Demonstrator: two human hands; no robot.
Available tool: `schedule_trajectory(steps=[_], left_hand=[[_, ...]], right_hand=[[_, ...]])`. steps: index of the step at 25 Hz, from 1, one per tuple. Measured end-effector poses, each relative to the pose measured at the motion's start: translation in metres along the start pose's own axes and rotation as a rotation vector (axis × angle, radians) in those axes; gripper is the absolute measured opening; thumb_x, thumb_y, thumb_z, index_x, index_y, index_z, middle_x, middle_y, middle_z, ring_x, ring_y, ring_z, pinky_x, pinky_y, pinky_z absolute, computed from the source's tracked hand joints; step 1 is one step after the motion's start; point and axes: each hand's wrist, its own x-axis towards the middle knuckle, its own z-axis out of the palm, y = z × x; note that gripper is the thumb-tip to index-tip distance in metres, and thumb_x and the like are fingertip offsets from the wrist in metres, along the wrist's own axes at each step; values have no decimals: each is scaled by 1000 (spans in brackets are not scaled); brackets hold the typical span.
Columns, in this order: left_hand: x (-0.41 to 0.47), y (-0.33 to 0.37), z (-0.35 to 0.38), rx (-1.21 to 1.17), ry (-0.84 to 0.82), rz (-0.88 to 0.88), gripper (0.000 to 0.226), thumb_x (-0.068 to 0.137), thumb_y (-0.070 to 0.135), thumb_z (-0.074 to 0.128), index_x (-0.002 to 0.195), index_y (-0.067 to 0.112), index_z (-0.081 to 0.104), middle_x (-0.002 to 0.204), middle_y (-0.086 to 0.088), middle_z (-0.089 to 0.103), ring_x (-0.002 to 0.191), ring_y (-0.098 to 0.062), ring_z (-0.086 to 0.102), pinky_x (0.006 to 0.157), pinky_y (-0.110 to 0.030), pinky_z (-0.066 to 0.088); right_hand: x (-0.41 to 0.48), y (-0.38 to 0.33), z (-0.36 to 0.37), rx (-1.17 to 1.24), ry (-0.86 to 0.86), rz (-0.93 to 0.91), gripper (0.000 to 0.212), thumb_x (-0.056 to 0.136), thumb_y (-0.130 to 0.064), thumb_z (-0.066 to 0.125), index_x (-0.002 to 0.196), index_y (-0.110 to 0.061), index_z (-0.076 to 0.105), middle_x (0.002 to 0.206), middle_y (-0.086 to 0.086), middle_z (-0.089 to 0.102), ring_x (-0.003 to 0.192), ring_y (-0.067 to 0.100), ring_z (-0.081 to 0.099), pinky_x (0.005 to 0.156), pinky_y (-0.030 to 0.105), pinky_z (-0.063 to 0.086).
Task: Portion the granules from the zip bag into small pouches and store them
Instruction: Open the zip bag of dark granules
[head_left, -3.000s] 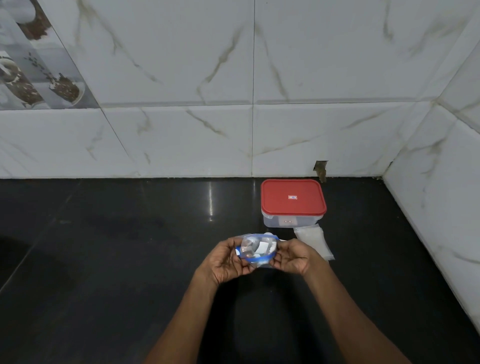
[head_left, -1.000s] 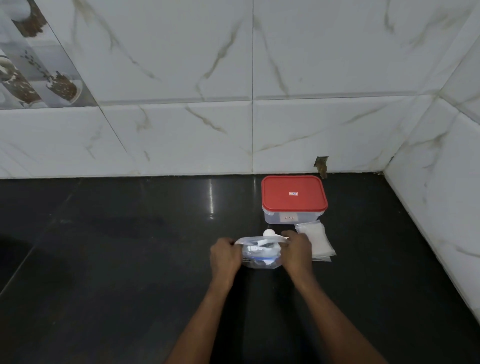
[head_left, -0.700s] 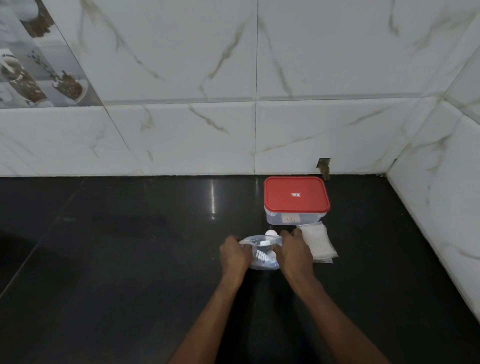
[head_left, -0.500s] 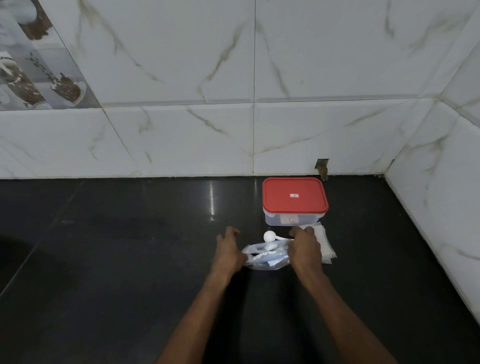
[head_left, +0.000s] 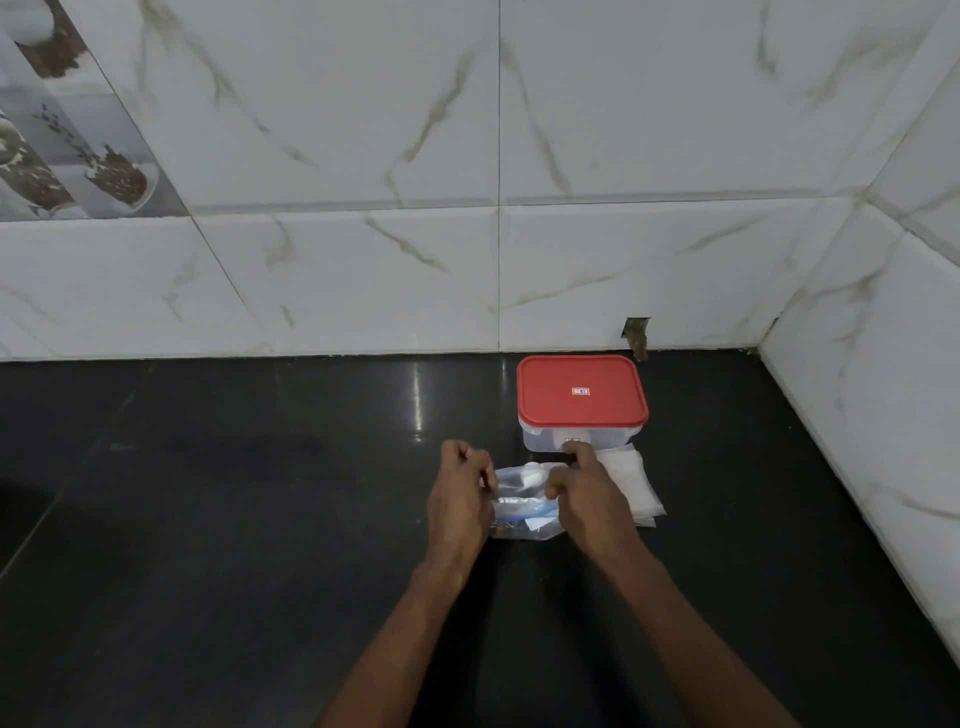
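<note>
While zip bag (head_left: 523, 513) holds scoop (head_left: 532, 474), box (head_left: 543, 440) lidded

The left hand (head_left: 460, 499) and right hand (head_left: 589, 501) cover both ends of the zip bag (head_left: 524, 506), whose contents blur together (white and blue patches), and the pouches (head_left: 636, 486) lie partly behind the right hand.

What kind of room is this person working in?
Most likely a home kitchen corner: a polished black counter meets white marble-look wall tiles, one printed tile shows cups of something brown, and a red-lidded food box stands by the wall.
</note>
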Motion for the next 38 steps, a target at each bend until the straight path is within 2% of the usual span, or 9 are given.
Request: schedule_trajectory(steps=[2, 5, 8, 14, 20, 22, 28, 33, 38], left_hand=[[4, 1, 4, 43, -49, -19, 15, 70, 12, 57, 84, 18, 55, 94, -8, 64, 83, -23, 61, 61, -28, 45], [7, -1, 9, 107, -145, 5, 19, 87, 10, 59, 95, 22, 71, 99, 8, 53, 96, -16, 59, 64, -19, 42], [8, 3, 10, 166, -80, 5, 21, 95, 20, 59, 104, 18, 77, 109, -1, 53, 102, -18, 58, 77, -31, 51], [-6, 18, 20, 268, -54, -106, 21, 94, 19, 49, 111, 8, 56, 111, -4, 46, 107, -30, 53, 75, -34, 36], [-9, 23, 13, 384, -312, -119, 42, 102, 18, 47, 141, 32, 47, 157, -15, 17, 131, -43, 42, 104, -47, 41], [0, 19, 8, 302, -339, -121, 45, 99, 16, 50, 140, 35, 50, 149, -13, 26, 125, -44, 49, 105, -44, 45], [3, 14, 7, 332, -269, 70, 37, 96, 14, 55, 130, 25, 61, 117, -11, 50, 108, -35, 59, 92, -43, 52], [-10, 14, 9, 211, -145, 6, 16, 86, 32, 58, 97, 21, 61, 110, -4, 61, 102, -25, 62, 84, -40, 52], [-12, 17, 8, 302, -182, 2, 43, 93, 23, 34, 123, 18, 64, 134, -12, 46, 119, -37, 52, 94, -39, 47]], right_hand=[[4, -2, 8, -42, 22, 129, 21, 94, -18, 52, 107, -17, 68, 130, 3, 49, 102, 20, 58, 84, 35, 52], [9, -18, 12, -10, 57, 298, 29, 98, -35, 52, 111, -14, 67, 124, 6, 51, 97, 21, 61, 81, 33, 49], [10, -25, 15, -59, 25, 309, 24, 95, -27, 57, 116, -16, 63, 129, 7, 47, 99, 24, 62, 80, 32, 49], [3, -25, 20, -27, 26, 301, 21, 92, -17, 53, 110, -13, 64, 129, 11, 44, 95, 27, 62, 71, 30, 43], [-5, -19, 11, -53, -180, 291, 47, 90, -20, 59, 134, -27, 45, 137, 13, 31, 101, 30, 63, 86, 37, 49], [-8, -19, 10, -48, -191, 244, 52, 90, -21, 56, 138, -31, 40, 133, 12, 36, 103, 32, 61, 87, 38, 49], [3, -28, 4, 116, 49, 342, 33, 93, -33, 52, 109, -7, 65, 113, 13, 59, 94, 24, 58, 79, 33, 45], [-1, -39, 11, -56, 9, 336, 27, 97, -16, 48, 119, -9, 62, 128, 10, 47, 100, 26, 63, 83, 33, 50], [-4, -43, 9, -146, -172, 316, 33, 95, -14, 50, 127, -12, 56, 138, 10, 32, 108, 29, 60, 89, 35, 49]])
